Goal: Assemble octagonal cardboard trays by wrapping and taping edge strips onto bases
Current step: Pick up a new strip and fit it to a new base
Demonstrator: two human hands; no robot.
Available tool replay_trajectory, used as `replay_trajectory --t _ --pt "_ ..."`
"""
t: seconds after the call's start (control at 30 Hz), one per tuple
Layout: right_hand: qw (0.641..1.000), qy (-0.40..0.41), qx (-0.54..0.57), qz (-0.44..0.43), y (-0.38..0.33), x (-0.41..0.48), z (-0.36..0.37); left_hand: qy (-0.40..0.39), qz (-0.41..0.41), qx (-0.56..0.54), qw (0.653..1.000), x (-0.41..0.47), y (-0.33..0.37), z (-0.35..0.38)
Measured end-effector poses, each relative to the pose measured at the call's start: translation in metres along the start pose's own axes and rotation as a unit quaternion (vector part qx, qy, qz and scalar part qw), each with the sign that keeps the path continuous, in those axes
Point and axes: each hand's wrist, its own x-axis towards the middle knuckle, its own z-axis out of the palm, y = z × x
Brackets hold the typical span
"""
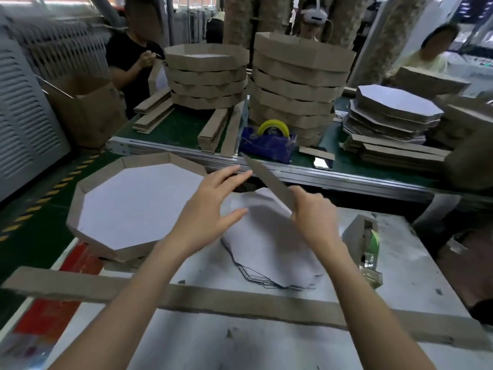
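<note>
Right hand: the right hand (pixel 312 212) is curled tight round the near end of an edge strip (pixel 269 180) - a firm grip, held above the table.
Left hand: the left hand (pixel 210 206) is wide, fingers spread and straight, holding nothing; its fingertips are just beside the strip's middle.
Strip axis: long and narrow, it runs from the right hand up and away to the far left, crossing in front of the left hand's fingers. The free end points away from the person.
Bases: the stack of octagonal bases (pixel 272 252) lies flat, white side up, directly beneath and between both hands. The left hand looks nearer to the top sheet.
Coming move: probably bringing the strip down against a base edge - the strip must swing level first.
Finished tray: a finished tray (pixel 145 160) sits left of the left hand, showing only its white floor inside.
Tape: a blue tape dispenser (pixel 266 148) with a yellow roll stands beyond the hands, past the strip's tip.
Far stacks: nested trays (pixel 298 84) are piled well beyond.
</note>
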Motion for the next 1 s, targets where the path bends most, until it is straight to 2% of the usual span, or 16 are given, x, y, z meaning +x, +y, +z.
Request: replay_trajectory --t 0.07,0.17,0.3,0.4,0.47,0.6,0.67,0.7,0.8,0.83,0.87,0.9,0.97,1.0 --pt "0.998 0.034 0.056 -0.026 0.006 -0.009 -0.036 0.009 0.035 0.021 0.999 0.011 0.026 -0.01" --pt "0.983 0.011 0.162 -0.088 0.01 -0.028 -0.091 0.024 0.08 0.075 0.994 0.018 0.066 -0.021" --pt "0.953 -0.091 0.241 -0.162 0.011 -0.052 -0.138 0.048 0.082 0.127 0.987 0.008 0.098 -0.035" --pt "0.923 -0.179 0.275 -0.203 0.006 -0.071 -0.143 0.048 0.073 0.085 0.993 -0.019 0.101 -0.041" --pt "0.913 -0.231 0.254 -0.22 0.001 -0.082 -0.132 0.005 0.028 0.005 1.0 -0.039 0.097 -0.047" --pt "0.886 -0.313 0.207 -0.271 -0.014 -0.097 -0.104 -0.177 -0.057 -0.103 0.977 -0.068 0.084 -0.052" --pt "0.85 -0.367 0.195 -0.325 -0.02 -0.096 -0.097 -0.213 -0.074 -0.146 0.963 -0.084 0.076 -0.051" --pt "0.82 -0.41 0.215 -0.337 -0.022 -0.092 -0.094 -0.217 -0.081 -0.167 0.958 -0.092 0.073 -0.052" --pt "0.713 -0.555 0.35 -0.249 -0.033 -0.071 -0.077 -0.208 -0.097 -0.209 0.95 -0.11 0.066 -0.057" --pt "0.704 -0.559 0.378 -0.224 -0.039 -0.063 -0.062 -0.205 -0.104 -0.216 0.949 -0.113 0.064 -0.058" --pt "0.719 -0.537 0.388 -0.208 -0.048 -0.056 -0.044 -0.205 -0.109 -0.221 0.947 -0.115 0.063 -0.06" --pt "0.751 -0.502 0.381 -0.198 -0.058 -0.051 -0.023 -0.205 -0.114 -0.227 0.945 -0.117 0.062 -0.06" --pt "0.827 -0.419 0.311 -0.209 -0.074 -0.044 0.024 -0.204 -0.121 -0.236 0.942 -0.12 0.063 -0.059" --pt "0.853 -0.392 0.266 -0.219 -0.08 -0.044 0.047 -0.2 -0.125 -0.24 0.942 -0.121 0.062 -0.058"
